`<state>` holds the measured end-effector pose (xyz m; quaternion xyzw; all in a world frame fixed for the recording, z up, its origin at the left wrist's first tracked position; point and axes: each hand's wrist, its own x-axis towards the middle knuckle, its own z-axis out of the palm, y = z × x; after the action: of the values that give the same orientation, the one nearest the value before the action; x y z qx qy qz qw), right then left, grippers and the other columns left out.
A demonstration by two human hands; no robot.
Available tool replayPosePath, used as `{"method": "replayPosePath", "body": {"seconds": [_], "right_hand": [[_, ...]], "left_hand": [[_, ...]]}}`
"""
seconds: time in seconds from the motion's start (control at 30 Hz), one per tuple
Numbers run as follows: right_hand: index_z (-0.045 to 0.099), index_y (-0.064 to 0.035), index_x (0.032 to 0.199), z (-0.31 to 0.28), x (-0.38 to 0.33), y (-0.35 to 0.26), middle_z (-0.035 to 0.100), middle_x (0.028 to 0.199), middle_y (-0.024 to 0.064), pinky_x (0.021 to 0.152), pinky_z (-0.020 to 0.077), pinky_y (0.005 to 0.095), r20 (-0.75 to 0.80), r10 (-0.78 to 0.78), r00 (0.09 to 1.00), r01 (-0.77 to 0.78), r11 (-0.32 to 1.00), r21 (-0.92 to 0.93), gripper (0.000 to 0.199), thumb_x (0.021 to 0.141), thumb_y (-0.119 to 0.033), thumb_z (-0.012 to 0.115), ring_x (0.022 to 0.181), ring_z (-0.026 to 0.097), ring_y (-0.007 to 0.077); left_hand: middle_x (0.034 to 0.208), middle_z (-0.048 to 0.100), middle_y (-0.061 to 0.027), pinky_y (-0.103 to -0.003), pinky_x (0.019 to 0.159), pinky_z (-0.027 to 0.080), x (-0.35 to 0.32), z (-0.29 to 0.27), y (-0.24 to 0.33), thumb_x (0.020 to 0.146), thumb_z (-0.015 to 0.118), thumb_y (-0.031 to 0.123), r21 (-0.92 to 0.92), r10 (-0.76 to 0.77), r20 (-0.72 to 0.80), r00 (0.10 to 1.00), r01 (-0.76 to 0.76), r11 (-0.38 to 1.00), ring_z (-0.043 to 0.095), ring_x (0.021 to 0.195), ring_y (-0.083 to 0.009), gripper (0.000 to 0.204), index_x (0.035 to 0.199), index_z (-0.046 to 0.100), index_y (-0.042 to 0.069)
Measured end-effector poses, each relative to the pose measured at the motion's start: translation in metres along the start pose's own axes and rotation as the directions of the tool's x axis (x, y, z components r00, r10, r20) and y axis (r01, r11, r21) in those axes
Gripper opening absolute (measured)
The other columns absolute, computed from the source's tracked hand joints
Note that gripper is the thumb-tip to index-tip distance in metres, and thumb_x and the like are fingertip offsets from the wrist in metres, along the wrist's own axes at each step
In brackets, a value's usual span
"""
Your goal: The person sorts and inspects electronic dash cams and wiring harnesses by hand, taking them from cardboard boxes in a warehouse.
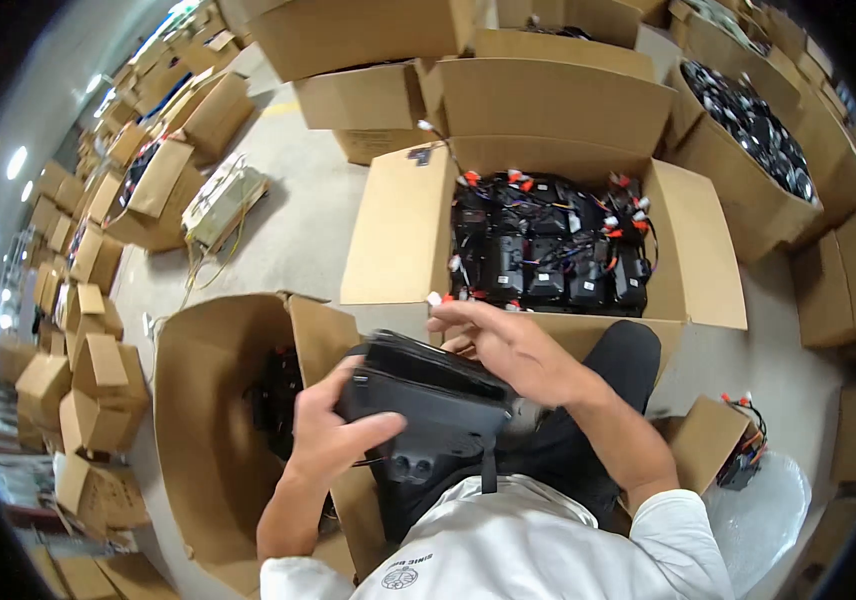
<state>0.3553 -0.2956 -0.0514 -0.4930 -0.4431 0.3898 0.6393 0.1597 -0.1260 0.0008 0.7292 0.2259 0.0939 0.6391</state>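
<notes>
In front of my lap, my left hand (333, 425) grips a black plastic housing (428, 405) by its left side, the thumb lying across the near face. The housing is tilted, with a dark gap along its upper side and a short black strap hanging at its lower right. My right hand (508, 345) is over the far edge of the housing, its fingers stretched leftward and slightly apart; the thumb is hidden. Just beyond, an open carton (558, 95) holds rows of black plastic units (548, 270) with wires and red and white connectors.
A tall open carton (208, 400) at my left contains dark parts. On the right, a small carton (703, 440) with wired parts stands beside a clear plastic bag (763, 510). A pale metal box with a cord (223, 205) lies on the floor, and a carton of black parts (748, 130) stands far right.
</notes>
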Motion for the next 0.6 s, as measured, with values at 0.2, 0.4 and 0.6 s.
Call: {"method": "replayPosePath", "body": {"seconds": [0.2, 0.4, 0.6], "right_hand": [[0.027, 0.0063, 0.147, 0.061, -0.040, 0.041, 0.042, 0.138, 0.0198, 0.107, 0.0368, 0.0379, -0.612, -0.266, 0.745, 0.195, 0.964, -0.181, 0.083, 0.086, -0.021, 0.076, 0.130, 0.041, 0.0252], [0.049, 0.0050, 0.129, 0.029, -0.028, 0.014, 0.060, 0.105, 0.0109, 0.086, 0.0470, 0.0281, -0.782, -0.299, 0.546, 0.206, 0.953, -0.221, 0.051, 0.091, -0.022, 0.071, 0.094, 0.056, 0.0146], [0.055, 0.0055, 0.123, -0.014, -0.022, 0.002, 0.063, 0.091, 0.0105, 0.073, 0.0486, 0.0274, -0.772, -0.371, 0.516, 0.162, 0.927, -0.337, 0.047, 0.090, -0.024, 0.072, 0.078, 0.057, 0.0137]], "left_hand": [[0.117, 0.063, -0.0097, -0.026, 0.084, 0.051, 0.033, 0.034, -0.021, 0.085, 0.077, 0.033, 0.152, 0.419, -0.258, 0.871, -0.391, 0.908, 0.062, 0.098, -0.0136, 0.069, 0.133, 0.048, -0.007], [0.126, 0.054, -0.0112, -0.030, 0.099, 0.042, 0.038, 0.069, -0.029, 0.098, 0.058, 0.026, 0.010, 0.348, -0.337, 0.875, -0.366, 0.931, 0.053, 0.110, -0.0156, 0.058, 0.143, 0.037, -0.005], [0.118, 0.055, -0.0128, -0.032, 0.094, 0.047, 0.055, 0.098, -0.025, 0.103, 0.046, 0.049, -0.296, 0.128, -0.414, 0.901, -0.267, 0.917, 0.056, 0.109, -0.0187, 0.055, 0.127, 0.042, 0.000]]}}
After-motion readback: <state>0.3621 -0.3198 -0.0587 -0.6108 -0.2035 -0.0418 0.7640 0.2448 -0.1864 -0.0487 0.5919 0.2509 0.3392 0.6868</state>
